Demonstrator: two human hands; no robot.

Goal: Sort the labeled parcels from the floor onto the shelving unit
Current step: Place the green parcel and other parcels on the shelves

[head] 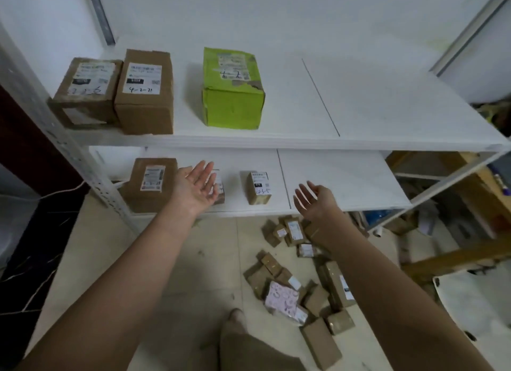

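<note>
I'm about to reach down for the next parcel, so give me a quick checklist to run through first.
1. Left hand free: ok, open, holding nothing.
2. Right hand free: ok, open, holding nothing.
3. Space on the lower shelf: ok, bare board to the right of the small parcel.
4. Floor parcels left to pick: ok, a pile lies in front of the shelving.
5. Labels on that pile readable: cannot tell, too blurred.

Both bare arms stretched forward. Left hand [197, 187] raised, palm up, fingers straight and slightly spread, holding nothing. Right hand [315, 202] lower, palm turned inward toward left, fingers relaxed and loosely extended, holding nothing. Hands well apart.
</note>
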